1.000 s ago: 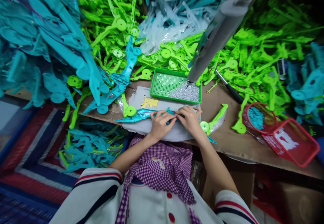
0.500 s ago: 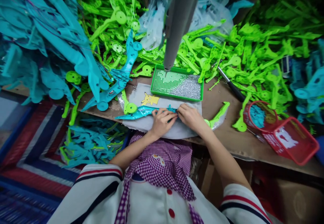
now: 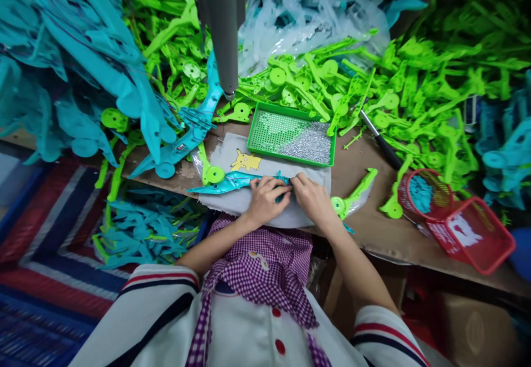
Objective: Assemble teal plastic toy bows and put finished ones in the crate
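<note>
Workpiece: teal plastic part (image 3: 226, 182), a long thin moulding lying flat on a pale cloth pad (image 3: 265, 212) at the near edge of the workbench (image 3: 365, 229).
Long axis: runs from 9 o'clock to 3 o'clock across the view, its pointed tip at the 9 o'clock end and its other end hidden under the hands.
Left hand (image 3: 263, 201): palm down, fingers curled over the part near its middle and pressing it onto the pad.
Right hand (image 3: 313, 198): palm down, just beside the left hand at its 3 o'clock, fingertips meeting the left-hand fingertips on the part.
Hand state: the hands are together and both bear down on the teal part; whether either one pinches a small item cannot be told.
Bearing of free length: all exposed length of the part extends toward 9 o'clock from the hands; the left hand is the nearer one to it.
Green tray (image 3: 290, 141): at 12 o'clock from the hands, near, part-filled with small silvery pieces.
Grey tool body (image 3: 222, 30): hangs from above at 11 o'clock, its tip over the bench beyond the tray's left corner.
Green part with round hub (image 3: 352, 195): at 3 o'clock from the right hand, near and untouched.
Red baskets (image 3: 456, 218): well apart at 3 o'clock.
</note>
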Demonstrator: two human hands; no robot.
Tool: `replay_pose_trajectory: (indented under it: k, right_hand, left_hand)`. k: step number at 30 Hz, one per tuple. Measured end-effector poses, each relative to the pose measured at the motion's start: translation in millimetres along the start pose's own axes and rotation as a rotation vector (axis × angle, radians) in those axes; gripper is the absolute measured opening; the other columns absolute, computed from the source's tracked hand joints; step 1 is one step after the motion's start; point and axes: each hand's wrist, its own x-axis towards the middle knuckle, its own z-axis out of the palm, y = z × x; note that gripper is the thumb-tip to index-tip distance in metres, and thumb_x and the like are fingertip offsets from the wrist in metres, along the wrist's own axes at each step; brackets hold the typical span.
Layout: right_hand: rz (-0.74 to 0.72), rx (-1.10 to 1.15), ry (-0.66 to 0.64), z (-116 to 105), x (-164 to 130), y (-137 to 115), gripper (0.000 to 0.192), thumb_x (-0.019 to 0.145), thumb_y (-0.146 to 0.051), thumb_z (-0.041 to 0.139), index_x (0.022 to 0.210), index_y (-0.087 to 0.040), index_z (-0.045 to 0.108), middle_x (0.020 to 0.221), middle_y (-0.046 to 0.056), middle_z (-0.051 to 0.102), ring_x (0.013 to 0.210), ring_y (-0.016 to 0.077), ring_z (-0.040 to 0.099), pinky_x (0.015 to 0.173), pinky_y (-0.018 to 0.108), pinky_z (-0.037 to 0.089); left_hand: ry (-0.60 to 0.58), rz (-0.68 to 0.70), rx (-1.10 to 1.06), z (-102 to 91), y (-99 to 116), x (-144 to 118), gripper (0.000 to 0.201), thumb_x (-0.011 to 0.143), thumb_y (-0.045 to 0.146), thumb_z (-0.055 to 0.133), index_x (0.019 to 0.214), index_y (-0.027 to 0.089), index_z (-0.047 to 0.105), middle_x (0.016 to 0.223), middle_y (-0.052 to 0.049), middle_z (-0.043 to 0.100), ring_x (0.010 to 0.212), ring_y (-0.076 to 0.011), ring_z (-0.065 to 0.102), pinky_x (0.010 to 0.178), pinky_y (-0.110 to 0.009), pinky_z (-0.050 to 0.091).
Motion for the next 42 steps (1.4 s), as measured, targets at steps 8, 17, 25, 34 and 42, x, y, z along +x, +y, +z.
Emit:
replay_pose_trajectory:
  k: [8,17,25,34,42]
  right_hand:
    - [0.041,-0.054,-0.112,-10.9,8.9,-6.2,0.022,0.097,-0.013,0.039,0.097,-0.015,0.061,0.093,0.01,0.061,0.069,0.0171,0.054,0.052,0.031,0.022]
    - [-0.012,-0.17,-0.167,-20.2,16.4,-5.2,0.022,0.095,-0.011,0.04,0.096,-0.015,0.062,0.091,0.011,0.062,0.065,0.0155,0.056,0.052,0.032,0.019]
    - [-0.067,-0.16,-0.186,-18.2,20.7,5.5,0.024,0.098,-0.016,0.039,0.098,-0.016,0.062,0.094,0.01,0.066,0.062,0.0142,0.054,0.053,0.033,0.016]
    - [-0.257,0.076,-0.202,-20.0,33.5,41.0,0.024,0.1,-0.027,0.044,0.096,-0.02,0.066,0.094,0.004,0.067,0.067,0.0122,0.053,0.056,0.03,0.021]
    - [-0.173,0.343,0.017,8.5,9.1,51.1,0.025,0.102,-0.027,0.045,0.101,-0.017,0.068,0.096,0.007,0.069,0.084,0.0149,0.062,0.065,0.025,0.035]
  left_hand:
    - [-0.016,0.007,-0.008,0.6,-5.7,-0.3,0.017,0.096,0.03,0.062,0.103,0.03,0.077,0.103,-0.002,0.074,0.096,-0.0208,0.064,0.087,-0.041,0.036]
    - [-0.024,-0.005,-0.021,2.4,-7.2,-0.4,0.017,0.096,0.03,0.062,0.103,0.029,0.078,0.1,-0.002,0.075,0.092,-0.0201,0.066,0.084,-0.04,0.036]
    - [-0.011,-0.008,-0.017,2.6,-6.5,1.0,0.016,0.095,0.03,0.063,0.102,0.03,0.078,0.099,-0.002,0.074,0.093,-0.0205,0.065,0.084,-0.041,0.035]
    - [-0.037,-0.033,0.006,-1.1,-0.8,5.8,0.012,0.094,0.032,0.066,0.098,0.029,0.078,0.098,-0.002,0.072,0.094,-0.021,0.065,0.085,-0.04,0.036]
    - [-0.127,0.001,0.029,-5.9,-1.5,14.6,0.01,0.093,0.033,0.068,0.095,0.03,0.078,0.099,0.0,0.071,0.092,-0.019,0.065,0.079,-0.037,0.036]
